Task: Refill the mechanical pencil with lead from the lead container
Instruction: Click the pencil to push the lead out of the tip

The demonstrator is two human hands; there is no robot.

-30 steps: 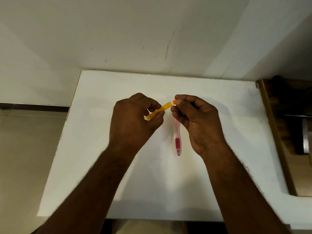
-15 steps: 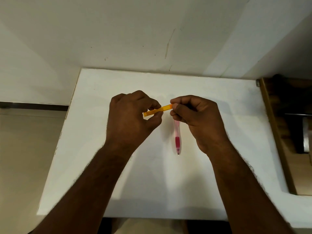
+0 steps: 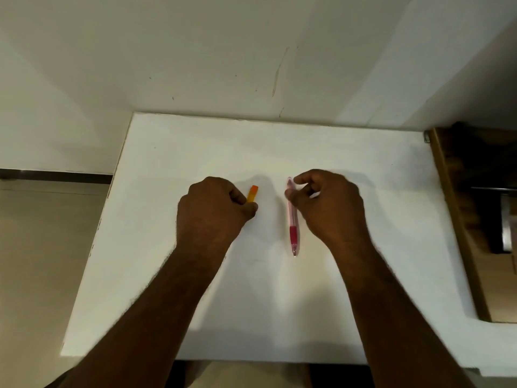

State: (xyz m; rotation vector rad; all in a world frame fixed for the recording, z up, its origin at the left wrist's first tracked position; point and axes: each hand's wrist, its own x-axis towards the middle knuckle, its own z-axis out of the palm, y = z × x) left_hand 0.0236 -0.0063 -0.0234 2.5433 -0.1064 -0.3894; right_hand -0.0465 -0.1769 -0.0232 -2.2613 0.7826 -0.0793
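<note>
Both forearms reach in over the near edge of the white table (image 3: 167,317), bare surface all around them. The left hand (image 3: 212,217) is closed around the orange lead container (image 3: 252,194). The right hand (image 3: 327,205) pinches the pink mechanical pencil (image 3: 292,219), tip toward the person. Beyond, the table's far edge meets the wall (image 3: 223,65).

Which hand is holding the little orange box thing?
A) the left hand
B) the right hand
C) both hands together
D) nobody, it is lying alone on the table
A: the orange lead container pokes out of the closed left hand, while the right hand is apart from it, fingers at the top end of the pink mechanical pencil on the white table.
</note>
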